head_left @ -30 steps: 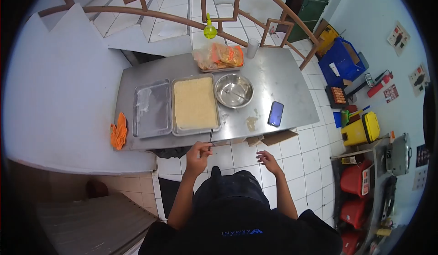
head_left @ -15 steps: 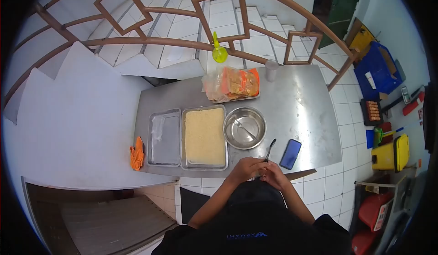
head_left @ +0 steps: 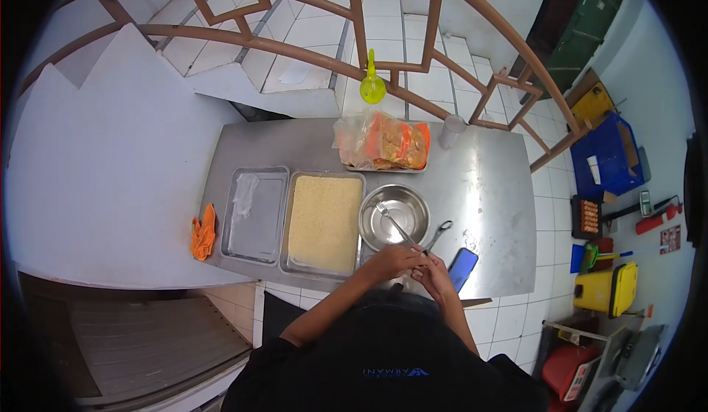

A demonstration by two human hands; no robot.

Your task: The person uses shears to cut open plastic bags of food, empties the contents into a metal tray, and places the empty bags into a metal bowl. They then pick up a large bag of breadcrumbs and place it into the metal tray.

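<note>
My left hand (head_left: 394, 262) is closed, fingertips brought together just below the metal bowl (head_left: 425, 229). A fork (head_left: 398, 225) slants from inside the bowl over its rim, its handle end meeting those fingertips. Close against it, my right hand (head_left: 436, 273) is curled, and a slim tool with a dark looped end (head_left: 445, 225) sticks up from between the hands. I cannot tell what kind of tool it is. Left of the bowl stands a metal tray of pale yellow crumbs (head_left: 325, 224). The phone (head_left: 462, 266) lies just right of my right hand.
Further left are a metal tray (head_left: 254, 228) with a clear plastic piece and an orange cloth (head_left: 203, 234). Bagged food (head_left: 394, 143) and a plastic cup (head_left: 451, 132) stand at the table's back. A yellow-green squeeze bottle (head_left: 373, 89) is near the brown railing (head_left: 295, 52).
The view has shifted. The fork now reaches across the bowl's rim to my left fingertips, where before it lay inside the bowl. The looped tool has tilted further right.
</note>
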